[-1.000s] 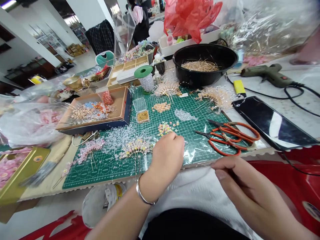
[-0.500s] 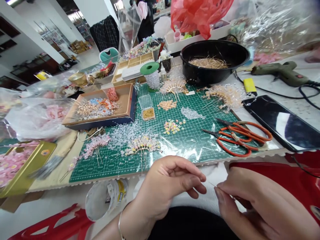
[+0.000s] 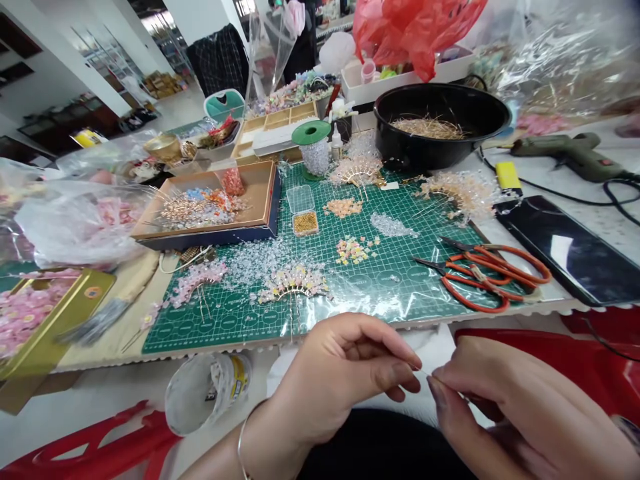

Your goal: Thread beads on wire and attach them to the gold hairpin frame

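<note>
My left hand (image 3: pixel 345 367) and my right hand (image 3: pixel 500 407) meet just below the near edge of the green cutting mat (image 3: pixel 380 273). Both pinch a very thin wire (image 3: pixel 425 373) that runs between their fingertips; whether a bead sits on it is too small to tell. A silver bangle rings my left wrist. On the mat lie small piles of pastel beads (image 3: pixel 353 250), clear beads (image 3: pixel 393 227) and orange beads (image 3: pixel 343 207), plus beaded hair combs (image 3: pixel 293 283). Orange-handled scissors and pliers (image 3: pixel 480 273) lie at the mat's right.
A brown tray of beaded pieces (image 3: pixel 210 207) stands at the left, a black bowl of gold wire (image 3: pixel 440 123) at the back. A dark phone (image 3: pixel 570 247), a yellow item and a green glue gun (image 3: pixel 575 153) with cable lie at right. Plastic bags (image 3: pixel 75 227) crowd the left.
My left hand left the pastel beads on the mat and came back to my lap. It now pinches the wire opposite my right hand. The view shifted slightly.
</note>
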Demonstrator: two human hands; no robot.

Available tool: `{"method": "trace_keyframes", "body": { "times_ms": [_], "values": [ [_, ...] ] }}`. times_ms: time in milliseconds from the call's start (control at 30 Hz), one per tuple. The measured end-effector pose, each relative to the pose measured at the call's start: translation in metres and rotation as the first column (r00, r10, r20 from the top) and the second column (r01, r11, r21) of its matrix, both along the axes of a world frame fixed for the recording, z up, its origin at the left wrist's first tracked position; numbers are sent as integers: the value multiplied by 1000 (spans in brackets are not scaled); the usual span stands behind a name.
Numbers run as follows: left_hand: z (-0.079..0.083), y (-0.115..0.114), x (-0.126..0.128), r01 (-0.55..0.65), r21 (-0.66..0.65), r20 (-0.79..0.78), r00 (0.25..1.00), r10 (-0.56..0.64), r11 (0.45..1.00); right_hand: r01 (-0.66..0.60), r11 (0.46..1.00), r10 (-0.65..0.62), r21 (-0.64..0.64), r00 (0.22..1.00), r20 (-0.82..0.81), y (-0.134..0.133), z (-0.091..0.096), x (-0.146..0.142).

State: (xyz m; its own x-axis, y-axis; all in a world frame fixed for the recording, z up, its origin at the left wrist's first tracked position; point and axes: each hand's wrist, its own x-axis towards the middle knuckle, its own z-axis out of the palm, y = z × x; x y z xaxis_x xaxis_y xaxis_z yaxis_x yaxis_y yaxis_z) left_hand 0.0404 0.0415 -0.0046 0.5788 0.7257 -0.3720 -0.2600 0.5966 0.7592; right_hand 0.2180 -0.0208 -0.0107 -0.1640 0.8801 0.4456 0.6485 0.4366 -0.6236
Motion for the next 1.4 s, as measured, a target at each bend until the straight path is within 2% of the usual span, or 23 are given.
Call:
{"method": "trace_keyframes", "body": {
  "times_ms": [200, 367, 500, 600, 700, 800, 900, 1000, 1067, 1167, 1233, 1300, 1400],
  "values": [
    [8, 0, 0, 40, -16, -67, 997, -41, 999, -73, 997, 72, 24, 996, 54, 4, -2, 6],
    [15, 0, 5, 68, 229, -266, 964, -4, 971, -121, 992, 117, 20, 985, 129, 8, -4, 9],
    [12, 1, 11, 94, 265, -352, 936, 6, 960, -112, 993, 108, 19, 982, 158, 8, -11, 15],
    [8, 4, 15, 166, 278, -401, 915, -42, 946, -115, 993, 118, -27, 988, 100, 9, -13, 22],
    [6, 8, 20, 249, 329, -469, 880, -71, 911, -61, 996, 63, -63, 997, 31, 12, -13, 28],
    [6, 12, 29, 306, 446, -537, 843, -23, 841, -2, 995, -1, -104, 999, -33, 14, -16, 32],
    [6, 16, 37, 319, 512, -542, 840, 12, 797, -3, 982, -14, -188, 996, -93, 15, -21, 38],
    [3, 24, 43, 324, 550, -541, 840, 33, 770, 8, 981, -30, -195, 993, -112, 14, -27, 44],
    [-2, 34, 45, 355, 622, -602, 787, 136, 698, 45, 986, -59, -160, 995, -85, 14, -31, 47],
    [-14, 52, 47, 526, 705, -702, 611, 365, 475, 85, 991, -89, -100, 995, -34, 15, -33, 50],
    [-21, 62, 49, 667, 652, -752, 509, 418, 360, 93, 994, -94, -61, 995, -16, 17, -31, 51],
    [-26, 68, 53, 750, 587, -788, 442, 428, 304, 98, 994, -98, -45, 995, -9, 19, -29, 51],
    [-30, 70, 59, 786, 550, -802, 401, 443, 284, 122, 990, -124, -65, 992, -23, 19, -26, 51]
  ]
}}
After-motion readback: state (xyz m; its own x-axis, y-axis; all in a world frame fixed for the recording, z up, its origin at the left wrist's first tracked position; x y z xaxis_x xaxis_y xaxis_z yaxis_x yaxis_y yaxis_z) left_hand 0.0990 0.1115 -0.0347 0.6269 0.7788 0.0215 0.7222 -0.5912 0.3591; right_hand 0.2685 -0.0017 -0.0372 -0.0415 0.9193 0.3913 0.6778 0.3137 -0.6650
